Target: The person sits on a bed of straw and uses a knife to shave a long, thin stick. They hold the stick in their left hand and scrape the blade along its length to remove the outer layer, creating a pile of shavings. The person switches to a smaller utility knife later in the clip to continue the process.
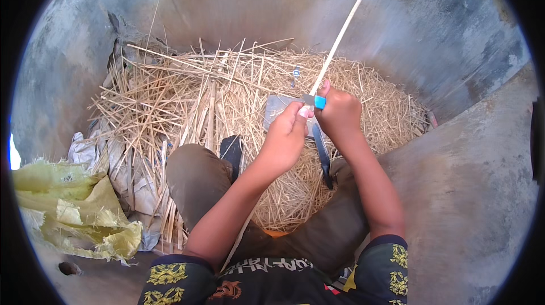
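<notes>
A long pale bamboo stick [336, 44] slants up and to the right from between my hands. My left hand [285, 134] is closed around its lower part. Just to the right, my right hand [339, 111] grips a small knife with a blue handle [319, 102], its blade pressed against the stick where the hands meet. The stick's lower end runs down past my left forearm. Below the hands, a dark blade-like tool [322, 154] points toward my lap.
A heap of straw-coloured shavings and split sticks [216, 95] covers the concrete floor ahead. A grey flat block [276, 109] lies under the hands. A yellow woven sack [74, 208] sits at the left. Concrete wall curves behind; my knees are bent below.
</notes>
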`<action>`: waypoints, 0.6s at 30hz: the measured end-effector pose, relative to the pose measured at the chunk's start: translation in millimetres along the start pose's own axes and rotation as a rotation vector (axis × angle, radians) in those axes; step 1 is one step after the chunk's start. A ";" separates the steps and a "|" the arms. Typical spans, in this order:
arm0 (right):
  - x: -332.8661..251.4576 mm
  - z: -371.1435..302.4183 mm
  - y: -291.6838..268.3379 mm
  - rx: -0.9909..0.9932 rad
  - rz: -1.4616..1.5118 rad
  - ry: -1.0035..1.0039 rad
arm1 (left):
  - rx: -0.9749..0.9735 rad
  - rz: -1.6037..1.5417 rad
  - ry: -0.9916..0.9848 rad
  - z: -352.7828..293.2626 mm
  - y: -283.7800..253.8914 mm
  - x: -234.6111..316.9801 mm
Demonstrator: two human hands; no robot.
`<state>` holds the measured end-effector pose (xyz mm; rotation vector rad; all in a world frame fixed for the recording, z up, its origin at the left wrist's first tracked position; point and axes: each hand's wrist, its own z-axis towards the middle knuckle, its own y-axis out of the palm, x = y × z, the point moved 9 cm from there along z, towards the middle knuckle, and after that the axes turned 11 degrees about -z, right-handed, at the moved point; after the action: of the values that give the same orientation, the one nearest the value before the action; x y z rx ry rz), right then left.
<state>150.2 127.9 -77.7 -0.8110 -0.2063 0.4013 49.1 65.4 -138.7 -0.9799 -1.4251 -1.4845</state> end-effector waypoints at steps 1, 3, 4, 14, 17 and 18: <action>0.6 1.2 0.5 -0.017 -0.018 0.034 | 0.010 0.005 0.047 1.7 -1.9 -1.7; 2.9 -0.7 10.9 -0.022 -0.025 0.029 | 0.019 -0.019 0.025 6.2 -4.6 -14.0; 1.0 -0.3 14.0 -0.025 -0.024 0.030 | 0.025 -0.026 0.011 8.2 -7.4 -18.7; 175.4 -2.3 20.5 -0.121 -0.076 0.824 | -0.135 0.178 -0.113 -26.6 43.3 -54.9; 162.6 0.2 19.1 -0.234 -0.025 0.738 | -0.149 0.135 -0.132 -14.1 38.6 -50.9; 145.1 0.3 21.3 -0.316 0.041 0.694 | -0.137 0.130 -0.143 -8.7 33.7 -47.9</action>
<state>275.7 202.7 -89.4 -1.2197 0.4040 0.1068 97.4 59.0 -172.3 -1.2616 -1.3451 -1.4544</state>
